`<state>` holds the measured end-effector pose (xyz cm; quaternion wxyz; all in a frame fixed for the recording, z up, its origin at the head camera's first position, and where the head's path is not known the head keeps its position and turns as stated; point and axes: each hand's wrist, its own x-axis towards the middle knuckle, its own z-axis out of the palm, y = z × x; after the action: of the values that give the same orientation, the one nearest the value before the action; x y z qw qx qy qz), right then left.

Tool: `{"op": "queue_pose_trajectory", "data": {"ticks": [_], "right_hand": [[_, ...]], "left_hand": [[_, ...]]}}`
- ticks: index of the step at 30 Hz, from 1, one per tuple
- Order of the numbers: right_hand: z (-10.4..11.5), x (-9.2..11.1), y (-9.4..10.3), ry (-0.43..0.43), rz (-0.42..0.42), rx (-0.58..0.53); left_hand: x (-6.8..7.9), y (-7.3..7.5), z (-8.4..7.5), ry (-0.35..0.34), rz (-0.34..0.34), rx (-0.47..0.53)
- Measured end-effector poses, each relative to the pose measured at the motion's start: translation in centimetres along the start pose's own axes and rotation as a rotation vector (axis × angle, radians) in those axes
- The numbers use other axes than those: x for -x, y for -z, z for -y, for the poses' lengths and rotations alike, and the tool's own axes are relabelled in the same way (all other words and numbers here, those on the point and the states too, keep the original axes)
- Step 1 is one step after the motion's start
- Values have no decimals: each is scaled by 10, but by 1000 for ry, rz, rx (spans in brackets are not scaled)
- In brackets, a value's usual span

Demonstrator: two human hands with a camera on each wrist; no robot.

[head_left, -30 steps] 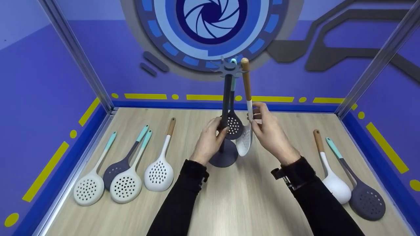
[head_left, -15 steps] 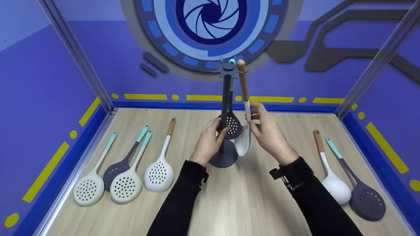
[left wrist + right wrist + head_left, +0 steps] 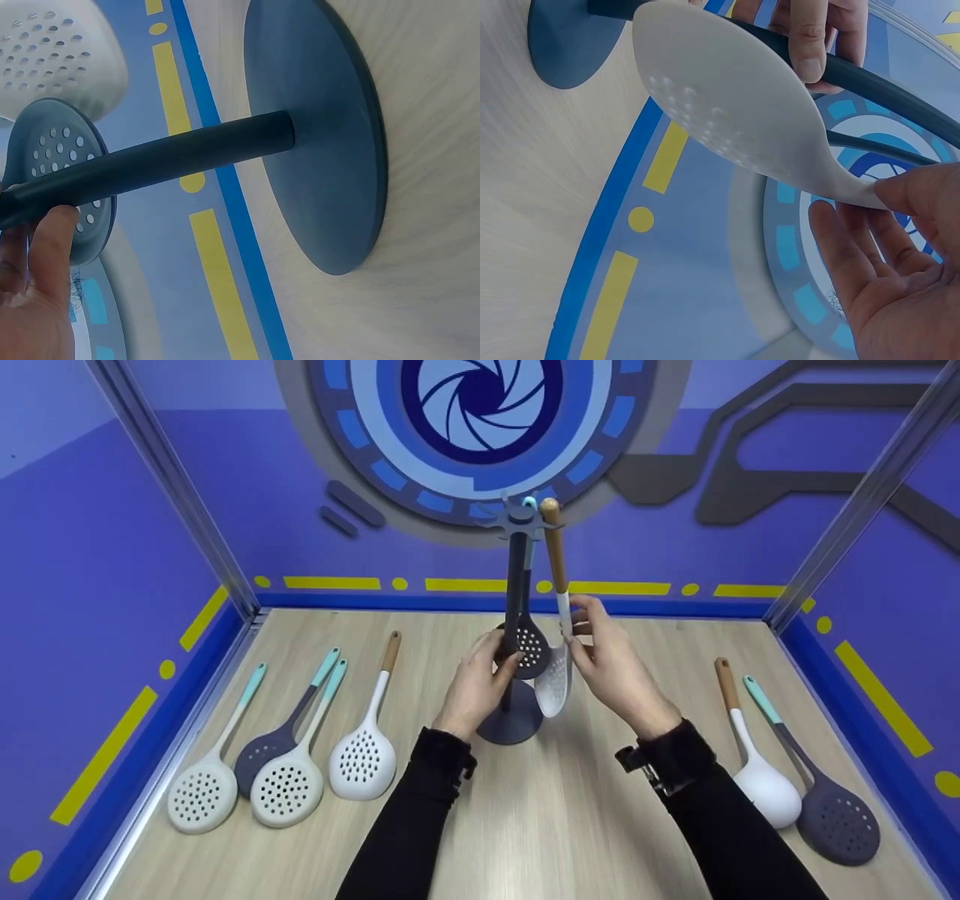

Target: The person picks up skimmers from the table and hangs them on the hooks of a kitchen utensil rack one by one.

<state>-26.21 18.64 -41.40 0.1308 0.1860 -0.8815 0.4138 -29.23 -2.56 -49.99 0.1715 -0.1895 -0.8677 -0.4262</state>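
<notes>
My left hand [image 3: 474, 684] grips the post of a dark utensil stand [image 3: 516, 577], which has a round base and a hooked top. On the stand's far side hangs a dark slotted skimmer [image 3: 533, 649] with a mint handle. My right hand [image 3: 619, 671] pinches the white neck of a white slotted spoon [image 3: 553, 682], thumb on one side and fingers on the other. Its wooden handle points up, with the tip right beside the hooks. In the right wrist view the white spoon's bowl [image 3: 727, 90] overlaps the post.
Left on the table lie several skimmers: two pale ones [image 3: 202, 796], a dark one [image 3: 259, 754] partly covered, and a white one [image 3: 363, 761] with a wooden handle. On the right are a white ladle [image 3: 771, 791] and a dark skimmer [image 3: 838, 821]. Blue printed walls surround the table.
My right hand has shifted slightly left with the white slotted spoon, bringing its handle top closer to the stand's hooks. My left hand keeps its grip on the post.
</notes>
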Motion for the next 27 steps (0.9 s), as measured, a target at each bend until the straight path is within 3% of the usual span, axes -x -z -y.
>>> {"op": "queue_pose_trajectory", "data": {"ticks": [10, 27], "right_hand": [[-3, 2, -1, 10, -2, 3], [-6, 4, 2, 26, 1, -2]], "left_hand": [[2, 0, 2, -7, -1, 9], [3, 0, -1, 55, 17, 15]]}}
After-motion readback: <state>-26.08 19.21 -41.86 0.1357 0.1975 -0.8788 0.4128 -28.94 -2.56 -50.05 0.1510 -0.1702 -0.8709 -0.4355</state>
